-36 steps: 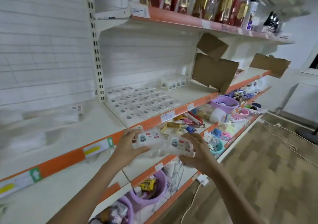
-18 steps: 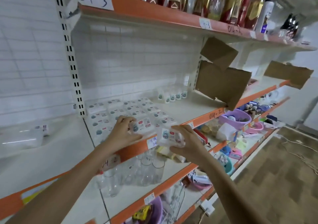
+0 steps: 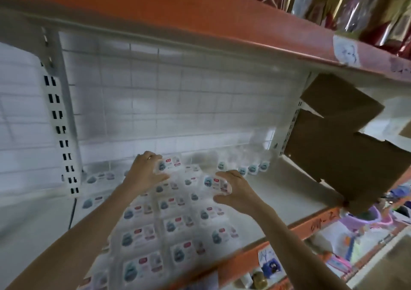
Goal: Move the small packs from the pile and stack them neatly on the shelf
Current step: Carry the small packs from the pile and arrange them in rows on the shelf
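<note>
**Clerk:** White shelf (image 3: 278,191), orange front edge; item one: small packs (image 3: 175,225) laid flat in rows, covering its left and middle part.

**Checker:** Label details?

**Clerk:** Each pack: white wrapper, blue-grey oval picture, small red tag. Print blurred, brand not readable.

**Checker:** Hands?

**Clerk:** Left hand (image 3: 144,174) at the back rows, fingers curled round one pack (image 3: 170,164), which it holds just above the packs behind. Right hand (image 3: 233,189) to its right, thumb and fingers gripping another pack (image 3: 214,184) over the right-hand rows. Both forearms reach in across the front packs.

**Checker:** Other stock on that level?

**Clerk:** Row of small white bottles (image 3: 251,168) with blue-grey labels, standing at the back, right of the packs.

**Checker:** Writing?

**Clerk:** Handwritten marker on the orange edge (image 3: 324,219), appears to read "04-2". Paper tag (image 3: 268,260) below it, scribble unreadable. White sticker (image 3: 347,50) on the upper shelf's orange edge, marks unreadable.

**Checker:** Remainder?

**Clerk:** Brown cardboard pieces (image 3: 338,154) at the right; purple plastic basin (image 3: 367,218) below them; gold and red wrapped goods (image 3: 355,2) on the top shelf.
</note>
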The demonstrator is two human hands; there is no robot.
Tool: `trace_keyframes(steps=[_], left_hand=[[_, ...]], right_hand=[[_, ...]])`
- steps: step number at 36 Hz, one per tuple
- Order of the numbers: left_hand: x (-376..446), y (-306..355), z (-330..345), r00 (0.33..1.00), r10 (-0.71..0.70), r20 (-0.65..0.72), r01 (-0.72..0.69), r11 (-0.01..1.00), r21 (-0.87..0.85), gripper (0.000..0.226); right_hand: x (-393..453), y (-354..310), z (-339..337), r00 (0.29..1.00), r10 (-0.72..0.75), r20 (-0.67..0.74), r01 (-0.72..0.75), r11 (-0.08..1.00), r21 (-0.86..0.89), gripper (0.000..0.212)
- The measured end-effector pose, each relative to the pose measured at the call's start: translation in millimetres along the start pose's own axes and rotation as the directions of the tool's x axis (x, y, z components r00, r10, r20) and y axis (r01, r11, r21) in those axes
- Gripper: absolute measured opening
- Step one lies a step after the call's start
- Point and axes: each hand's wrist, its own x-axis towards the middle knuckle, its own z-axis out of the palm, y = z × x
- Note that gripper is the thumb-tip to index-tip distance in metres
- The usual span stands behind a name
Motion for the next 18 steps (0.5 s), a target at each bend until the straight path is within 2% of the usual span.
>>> trace_keyframes(steps=[5,11,14,18], left_hand=[[11.2,-14.2,11.6,0.999,0.019,0.029,-0.025,0.978,0.205,0.073],[10.2,-11.2,9.5,0.998,-0.016,0.054,-0.009,0.898,0.44,0.061],[10.4,-10.0,9.8,0.996,-0.072,0.051,0.046,0.921,0.388,0.054],[11.1,-9.8,11.0,0.991,-0.122,0.055,0.101,0.95,0.296,0.052]], right_hand=[[56.9,9.9,2.9,0.999,-0.013,0.052,0.016,0.998,-0.061,0.07],[113.5,5.2,22.8,0.989,-0.03,0.144,0.048,0.992,-0.119,0.071],[129.6,3.1,34.8,0.981,-0.037,0.191,0.061,0.991,-0.12,0.068],[140.9,11.4,47.0,0.983,-0.06,0.171,0.056,0.998,0.027,0.053]])
